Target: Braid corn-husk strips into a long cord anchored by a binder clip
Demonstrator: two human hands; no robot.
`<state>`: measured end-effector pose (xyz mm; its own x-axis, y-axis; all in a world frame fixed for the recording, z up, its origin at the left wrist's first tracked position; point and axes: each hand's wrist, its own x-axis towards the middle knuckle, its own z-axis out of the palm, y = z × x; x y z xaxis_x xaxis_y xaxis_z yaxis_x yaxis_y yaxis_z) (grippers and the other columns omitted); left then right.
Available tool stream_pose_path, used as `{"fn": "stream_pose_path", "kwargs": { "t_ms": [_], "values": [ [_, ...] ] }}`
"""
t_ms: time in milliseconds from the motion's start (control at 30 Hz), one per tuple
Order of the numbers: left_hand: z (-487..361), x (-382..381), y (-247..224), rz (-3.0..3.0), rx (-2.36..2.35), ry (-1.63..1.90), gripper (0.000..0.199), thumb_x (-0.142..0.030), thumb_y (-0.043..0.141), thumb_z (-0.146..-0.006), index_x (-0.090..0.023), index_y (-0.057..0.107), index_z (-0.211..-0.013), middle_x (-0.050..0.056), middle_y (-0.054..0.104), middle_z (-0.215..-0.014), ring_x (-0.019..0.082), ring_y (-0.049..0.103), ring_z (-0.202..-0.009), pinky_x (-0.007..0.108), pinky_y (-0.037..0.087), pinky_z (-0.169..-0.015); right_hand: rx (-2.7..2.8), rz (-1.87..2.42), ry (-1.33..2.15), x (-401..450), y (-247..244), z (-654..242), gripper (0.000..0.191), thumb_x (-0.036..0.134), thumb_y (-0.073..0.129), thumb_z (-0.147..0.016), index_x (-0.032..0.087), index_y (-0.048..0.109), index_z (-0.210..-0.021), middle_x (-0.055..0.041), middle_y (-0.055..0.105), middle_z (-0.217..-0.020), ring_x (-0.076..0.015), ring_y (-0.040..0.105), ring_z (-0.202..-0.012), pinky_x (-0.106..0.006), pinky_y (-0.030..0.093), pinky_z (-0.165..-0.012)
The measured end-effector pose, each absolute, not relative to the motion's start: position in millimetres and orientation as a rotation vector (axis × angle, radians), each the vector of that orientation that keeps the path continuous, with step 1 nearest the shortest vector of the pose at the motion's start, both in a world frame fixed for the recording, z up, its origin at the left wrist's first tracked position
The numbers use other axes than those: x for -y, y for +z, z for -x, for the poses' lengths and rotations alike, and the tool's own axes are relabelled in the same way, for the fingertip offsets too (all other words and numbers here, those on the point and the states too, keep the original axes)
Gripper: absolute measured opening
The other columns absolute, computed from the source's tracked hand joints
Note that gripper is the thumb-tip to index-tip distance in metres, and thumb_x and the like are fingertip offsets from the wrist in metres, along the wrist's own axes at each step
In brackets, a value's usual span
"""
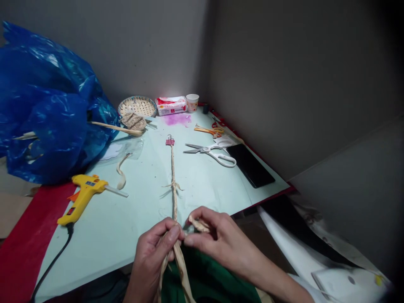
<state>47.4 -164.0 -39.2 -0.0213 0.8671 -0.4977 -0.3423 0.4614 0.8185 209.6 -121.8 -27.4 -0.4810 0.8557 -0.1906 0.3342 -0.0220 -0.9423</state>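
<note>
From here I see a thin, knobbly braid (173,185) of pale dried fibre running over the light green table cover (142,231), its far end under a pink binder clip (170,142). The left hand (158,242) pinches its near end, thumb against fingers, loose flat strands (182,269) hanging below. The right hand (214,235) is curled part open beside it, a crinkled pale strip (199,224) between thumb and fingers.

White-handled scissors (210,150) lie right of the braid, blades apart, near a glossy black phone (251,165). To its left are a yellow glue gun (85,198) and a bulging, shiny blue plastic bag (53,105). Behind stand a woven basket (137,106), a tissue pack (171,105) and a paper cup (192,103).
</note>
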Motion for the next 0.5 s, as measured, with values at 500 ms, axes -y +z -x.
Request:
{"fn": "stream_pose_path", "kwargs": {
  "t_ms": [500],
  "values": [
    [-51.3, 165.7, -46.2, -0.404, -1.240, 1.127, 0.035, -0.046, 0.077, -0.067, -0.016, 0.061, -0.065, -0.004, 0.044, -0.057, 0.005, 0.035, -0.047, 0.016, 0.027, -0.044, 2.151, 1.274, 1.192, 144.3, -31.5, -211.2, 0.013, 0.031, 0.058, -0.083, 0.020, 0.052, -0.082, 0.0039, 0.051, -0.062, -0.0104, 0.044, -0.054, -0.022, 0.029, -0.051]
  ]
}}
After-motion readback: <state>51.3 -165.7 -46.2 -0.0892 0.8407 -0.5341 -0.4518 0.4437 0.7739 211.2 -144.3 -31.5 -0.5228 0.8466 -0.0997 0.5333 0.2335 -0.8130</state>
